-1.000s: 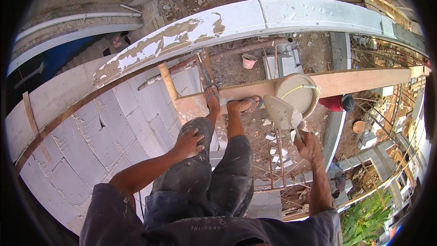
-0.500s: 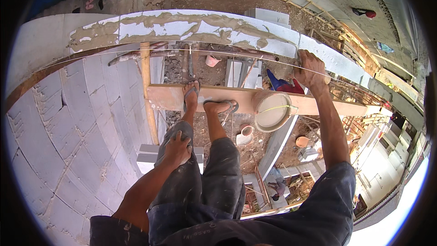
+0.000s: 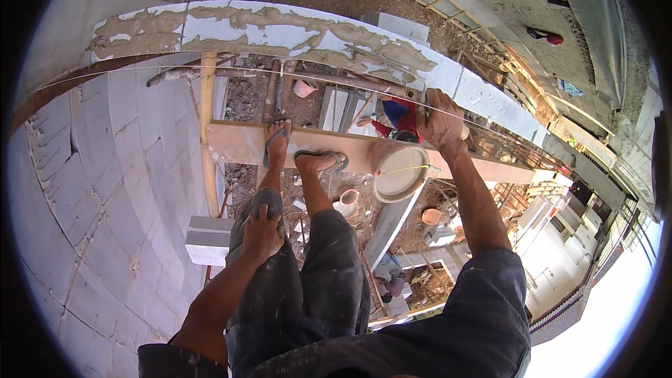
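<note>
My left hand (image 3: 263, 235) rests on my left knee with its fingers curled over the trouser cloth. My right hand (image 3: 442, 120) is closed around a tool whose pale wooden handle end (image 3: 465, 131) sticks out beside the palm; its working end is mostly hidden. This hand is at the near edge of a curved course of white blocks (image 3: 490, 92). Grey mortar (image 3: 262, 15) is smeared unevenly over the left part of that course. A taut white string (image 3: 294, 72) runs along it. Below my right hand, a round bucket (image 3: 400, 180) of grey mix stands on the plank.
I stand in sandals on a narrow wooden plank (image 3: 245, 141), high above rubble-strewn ground. A wooden post (image 3: 208, 98) rises at its left end. A co-worker in red and blue (image 3: 400, 115) is below my right hand. A block wall (image 3: 126, 189) fills the left side.
My right hand has moved left along the block course, toward the mortar. The view has shifted slightly. Below, the co-worker's arm and head have come into sight. My left hand stays on my knee.
</note>
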`<move>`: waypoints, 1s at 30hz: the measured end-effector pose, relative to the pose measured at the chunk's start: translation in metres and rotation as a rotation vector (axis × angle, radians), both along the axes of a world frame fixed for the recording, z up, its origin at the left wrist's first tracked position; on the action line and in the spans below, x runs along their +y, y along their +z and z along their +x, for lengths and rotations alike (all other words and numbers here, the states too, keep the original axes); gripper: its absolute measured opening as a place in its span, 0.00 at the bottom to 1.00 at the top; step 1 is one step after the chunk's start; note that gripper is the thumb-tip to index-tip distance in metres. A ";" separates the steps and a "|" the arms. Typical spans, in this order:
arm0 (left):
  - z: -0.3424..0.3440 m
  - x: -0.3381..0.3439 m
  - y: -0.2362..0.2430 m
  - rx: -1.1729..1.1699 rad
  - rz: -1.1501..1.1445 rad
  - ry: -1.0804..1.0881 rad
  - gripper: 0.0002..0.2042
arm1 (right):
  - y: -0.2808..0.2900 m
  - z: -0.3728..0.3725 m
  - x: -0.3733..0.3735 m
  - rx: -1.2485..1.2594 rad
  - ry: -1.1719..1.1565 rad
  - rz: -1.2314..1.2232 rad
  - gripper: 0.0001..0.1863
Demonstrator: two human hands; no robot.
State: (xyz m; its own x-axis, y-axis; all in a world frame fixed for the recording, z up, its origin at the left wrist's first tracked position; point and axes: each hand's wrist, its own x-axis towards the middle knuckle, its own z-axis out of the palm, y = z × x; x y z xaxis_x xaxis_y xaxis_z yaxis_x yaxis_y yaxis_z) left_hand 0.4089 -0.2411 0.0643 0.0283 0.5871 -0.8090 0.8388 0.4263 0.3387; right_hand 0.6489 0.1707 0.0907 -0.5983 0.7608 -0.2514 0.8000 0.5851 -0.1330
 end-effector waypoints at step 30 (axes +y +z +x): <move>0.004 0.000 -0.024 0.040 0.134 -0.207 0.16 | -0.002 -0.236 -0.036 0.101 0.116 -0.151 0.12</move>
